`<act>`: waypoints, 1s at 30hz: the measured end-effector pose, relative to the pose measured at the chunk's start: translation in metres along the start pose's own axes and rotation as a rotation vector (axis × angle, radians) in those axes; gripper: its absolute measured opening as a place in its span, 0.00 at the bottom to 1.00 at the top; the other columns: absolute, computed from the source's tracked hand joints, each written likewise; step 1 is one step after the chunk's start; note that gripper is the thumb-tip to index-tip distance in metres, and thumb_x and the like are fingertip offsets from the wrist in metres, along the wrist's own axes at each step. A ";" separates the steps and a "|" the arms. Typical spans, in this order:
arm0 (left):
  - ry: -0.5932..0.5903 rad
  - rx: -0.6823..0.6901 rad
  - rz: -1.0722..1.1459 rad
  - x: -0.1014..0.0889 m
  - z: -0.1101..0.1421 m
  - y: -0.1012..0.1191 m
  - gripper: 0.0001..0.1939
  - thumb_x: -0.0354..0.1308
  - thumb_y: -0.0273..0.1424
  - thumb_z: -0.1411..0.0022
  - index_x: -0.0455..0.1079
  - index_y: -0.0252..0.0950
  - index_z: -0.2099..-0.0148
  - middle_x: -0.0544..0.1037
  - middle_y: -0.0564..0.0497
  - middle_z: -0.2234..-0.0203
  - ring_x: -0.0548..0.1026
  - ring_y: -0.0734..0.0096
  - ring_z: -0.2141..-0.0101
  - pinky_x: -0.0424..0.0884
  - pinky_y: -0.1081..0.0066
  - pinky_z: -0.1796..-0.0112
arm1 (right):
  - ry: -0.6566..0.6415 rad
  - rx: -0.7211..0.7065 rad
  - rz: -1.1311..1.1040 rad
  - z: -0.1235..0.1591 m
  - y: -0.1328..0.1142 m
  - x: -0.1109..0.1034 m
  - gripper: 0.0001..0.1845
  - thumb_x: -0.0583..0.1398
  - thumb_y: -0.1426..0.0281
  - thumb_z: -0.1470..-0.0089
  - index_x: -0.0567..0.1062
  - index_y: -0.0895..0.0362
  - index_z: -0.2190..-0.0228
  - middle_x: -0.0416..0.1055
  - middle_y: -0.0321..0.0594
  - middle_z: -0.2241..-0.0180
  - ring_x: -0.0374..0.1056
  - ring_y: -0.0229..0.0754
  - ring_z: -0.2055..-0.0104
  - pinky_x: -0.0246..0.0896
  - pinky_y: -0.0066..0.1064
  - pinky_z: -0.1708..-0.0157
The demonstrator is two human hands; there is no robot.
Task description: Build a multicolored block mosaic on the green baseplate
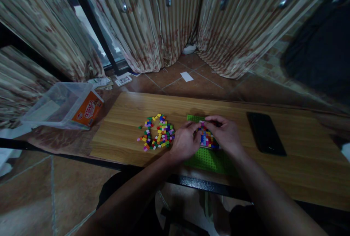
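Over at the left of the frame, a clear tub [51, 119] with an orange label [88, 109] sits beside the wooden bench [115, 126], which runs from left of centre to the right edge. Just above and right of the tub, a few cards [123, 79] lie on the tiled floor [164, 86], below the patterned curtains [147, 24] that fill much of the upper frame.

Left of centre on the bench are the loose bricks [165, 134], small and in many colours, in a rough ring with its thickest heap on the right side. The left hand [186, 141] comes next, just beside that heap, palm down over the left part of a green plate [206, 161]. Its fingers are bent at the left and upper edges of the block [207, 138], a tight patch of coloured bricks right of centre, lying over the plate with bare studs showing below it. Farther up, a white paper [186, 76] lies on the floor.

The right hand [225, 134] reaches in from the lower right, fingers curled narrowly over the upper right of the block, close to the left fingertips. Whether either set of fingers pinches a single brick, I cannot tell.

Further right, a black phone [265, 134] lies flat and slightly slanted on the bench, well apart from the plate. A large dark shape [322, 50] fills the upper right.
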State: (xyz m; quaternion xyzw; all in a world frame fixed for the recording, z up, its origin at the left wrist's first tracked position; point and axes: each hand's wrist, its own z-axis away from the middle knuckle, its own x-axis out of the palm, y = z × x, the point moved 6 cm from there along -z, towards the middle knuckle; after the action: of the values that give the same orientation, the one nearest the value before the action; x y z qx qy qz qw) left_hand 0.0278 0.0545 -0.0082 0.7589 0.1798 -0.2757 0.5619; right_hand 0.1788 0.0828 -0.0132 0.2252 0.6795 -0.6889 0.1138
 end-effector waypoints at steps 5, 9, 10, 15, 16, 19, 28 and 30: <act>-0.016 0.035 -0.063 0.001 0.000 0.002 0.16 0.50 0.29 0.34 0.72 0.38 0.47 0.77 0.46 0.56 0.76 0.64 0.55 0.73 0.64 0.50 | -0.001 -0.039 0.018 0.001 -0.001 0.000 0.15 0.64 0.58 0.53 0.81 0.55 0.66 0.80 0.41 0.69 0.74 0.46 0.66 0.68 0.39 0.62; -0.028 0.077 -0.136 0.002 0.001 0.004 0.17 0.49 0.30 0.33 0.70 0.36 0.46 0.76 0.44 0.55 0.75 0.62 0.54 0.72 0.63 0.50 | -0.024 -0.051 0.026 0.002 -0.002 0.002 0.15 0.63 0.58 0.52 0.81 0.54 0.66 0.80 0.40 0.67 0.75 0.46 0.65 0.68 0.39 0.61; -0.026 0.082 -0.152 0.003 0.001 0.004 0.17 0.49 0.30 0.33 0.70 0.36 0.46 0.76 0.44 0.55 0.75 0.61 0.53 0.72 0.62 0.49 | -0.027 -0.056 0.027 0.002 -0.003 0.002 0.14 0.63 0.58 0.52 0.81 0.54 0.67 0.80 0.40 0.67 0.75 0.46 0.65 0.68 0.39 0.60; -0.013 0.075 -0.175 0.005 0.002 0.003 0.17 0.49 0.30 0.33 0.69 0.37 0.45 0.76 0.44 0.54 0.74 0.62 0.54 0.72 0.62 0.50 | -0.014 -0.109 0.042 0.004 -0.009 0.002 0.14 0.62 0.58 0.50 0.81 0.54 0.68 0.80 0.41 0.66 0.75 0.46 0.64 0.68 0.39 0.60; -0.009 0.071 -0.169 0.005 0.002 0.003 0.17 0.49 0.30 0.33 0.69 0.36 0.45 0.75 0.44 0.54 0.74 0.61 0.54 0.72 0.62 0.50 | -0.008 -0.108 0.048 0.004 -0.010 0.002 0.14 0.62 0.58 0.50 0.81 0.54 0.68 0.80 0.41 0.66 0.75 0.46 0.64 0.68 0.39 0.60; 0.003 0.064 -0.143 0.006 0.003 0.003 0.17 0.48 0.30 0.33 0.69 0.35 0.45 0.75 0.42 0.54 0.74 0.59 0.53 0.71 0.60 0.49 | -0.003 -0.099 0.075 0.005 -0.011 0.002 0.13 0.62 0.59 0.50 0.81 0.54 0.69 0.80 0.40 0.66 0.75 0.45 0.65 0.67 0.39 0.60; 0.038 0.038 -0.182 -0.023 -0.005 -0.003 0.15 0.49 0.29 0.34 0.72 0.37 0.49 0.78 0.45 0.58 0.76 0.63 0.55 0.72 0.64 0.51 | -0.037 -0.088 0.030 0.004 0.001 0.004 0.16 0.61 0.57 0.49 0.81 0.54 0.66 0.80 0.40 0.66 0.75 0.46 0.64 0.67 0.39 0.60; 0.075 -0.017 -0.220 -0.047 -0.013 -0.015 0.15 0.49 0.28 0.34 0.74 0.36 0.51 0.79 0.45 0.58 0.76 0.64 0.56 0.72 0.66 0.52 | -0.030 -0.073 -0.024 0.003 0.004 0.002 0.17 0.61 0.55 0.48 0.80 0.55 0.65 0.80 0.40 0.65 0.75 0.46 0.63 0.68 0.38 0.60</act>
State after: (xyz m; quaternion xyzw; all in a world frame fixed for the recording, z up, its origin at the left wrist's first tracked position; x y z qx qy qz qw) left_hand -0.0155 0.0732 0.0125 0.7397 0.2852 -0.3055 0.5275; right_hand 0.1783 0.0794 -0.0177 0.2021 0.7050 -0.6684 0.1239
